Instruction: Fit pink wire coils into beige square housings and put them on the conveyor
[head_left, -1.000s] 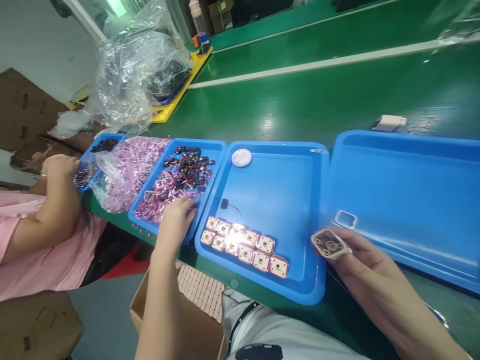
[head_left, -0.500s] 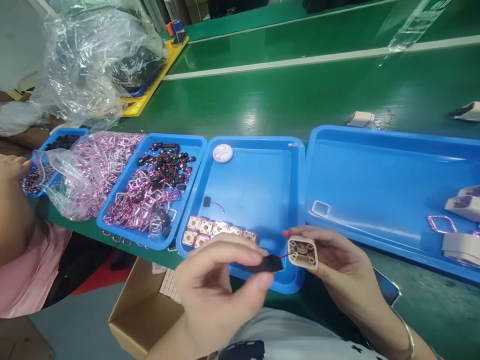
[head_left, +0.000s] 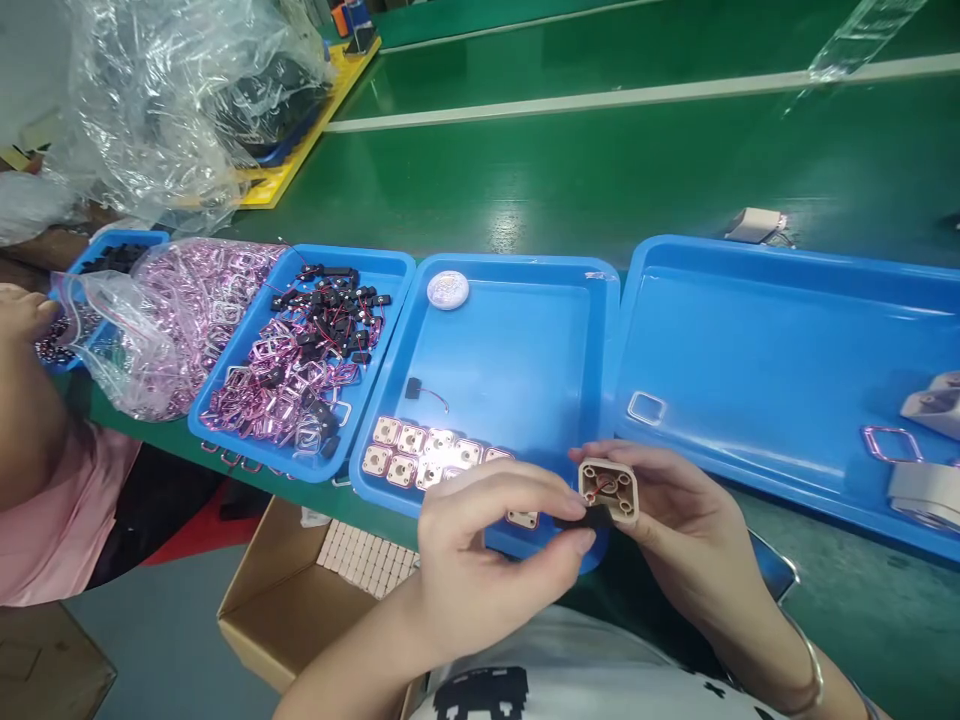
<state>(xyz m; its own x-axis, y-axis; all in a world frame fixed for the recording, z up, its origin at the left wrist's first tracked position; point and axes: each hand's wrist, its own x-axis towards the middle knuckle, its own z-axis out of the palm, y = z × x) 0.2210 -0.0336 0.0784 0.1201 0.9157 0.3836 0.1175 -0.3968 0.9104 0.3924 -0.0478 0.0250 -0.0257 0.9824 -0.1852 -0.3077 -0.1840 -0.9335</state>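
Observation:
My right hand (head_left: 679,525) grips a small beige square housing (head_left: 609,490) with holes in its face. A thin red wire shows inside it. My left hand (head_left: 495,560) pinches a small black wired part (head_left: 581,519) against the housing's lower left edge. Both hands hover over the near rim of the middle blue tray (head_left: 525,350). That tray holds two rows of beige square pieces (head_left: 420,452), one loose black wired part (head_left: 414,388) and a round white disc (head_left: 448,290).
A left blue tray (head_left: 390,262) holds pink wire coils and black wired parts. A plastic bag of pink coils (head_left: 172,320) lies beside it. A large blue tray (head_left: 780,350) sits at the right. An open cardboard box (head_left: 300,600) stands below. Another person's arm (head_left: 30,400) is at the left.
My left hand came back from the left tray with a black wired part and brought it to the housing. The part now touches the housing, with its red wire inside.

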